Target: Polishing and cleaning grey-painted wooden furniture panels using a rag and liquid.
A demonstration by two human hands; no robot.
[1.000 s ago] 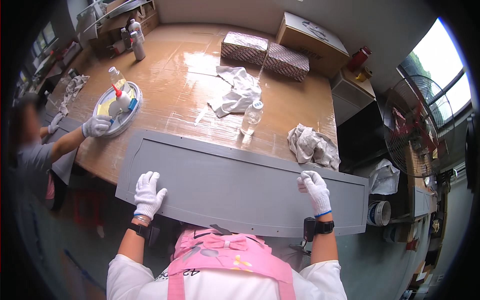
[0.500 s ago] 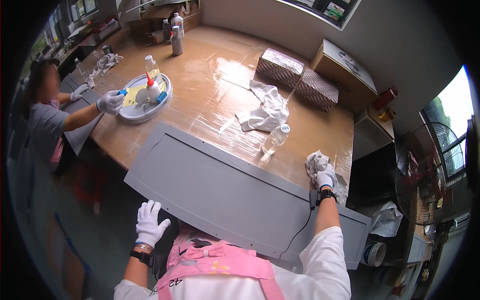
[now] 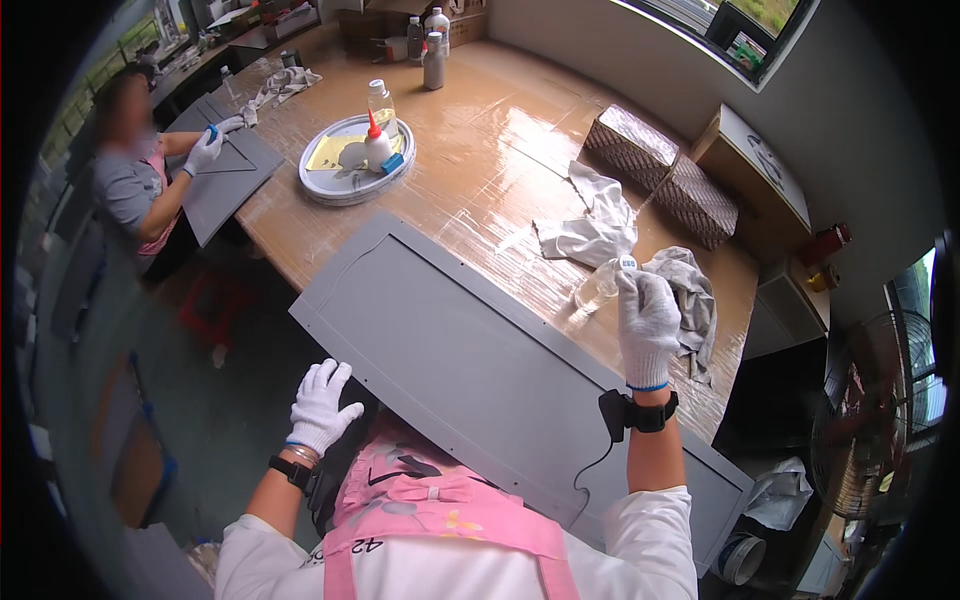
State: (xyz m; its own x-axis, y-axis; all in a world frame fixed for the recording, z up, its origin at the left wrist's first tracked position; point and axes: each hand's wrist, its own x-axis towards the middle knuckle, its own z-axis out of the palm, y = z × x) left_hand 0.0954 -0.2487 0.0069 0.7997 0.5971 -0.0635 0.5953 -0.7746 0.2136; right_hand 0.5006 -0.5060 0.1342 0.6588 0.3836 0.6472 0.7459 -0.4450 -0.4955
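Right hand (image 3: pixel 648 325) is held with fingers curled at the cap (image 3: pixel 628 263) of the clear bottle (image 3: pixel 598 290); whether it is pinched cannot be told. Left hand (image 3: pixel 321 408) is spread near the grey panel (image 3: pixel 460 360), which is laid across the near edge of the glossy brown tabletop (image 3: pixel 465 195). Beyond, the wall (image 3: pixel 590 45) is pierced by a window (image 3: pixel 752 38).

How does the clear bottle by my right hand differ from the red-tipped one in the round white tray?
The clear bottle is see-through; the red-tipped bottle is opaque white. The clear bottle has a flat-topped cap, the red-tipped bottle a pointed red nozzle. Both stand upright.
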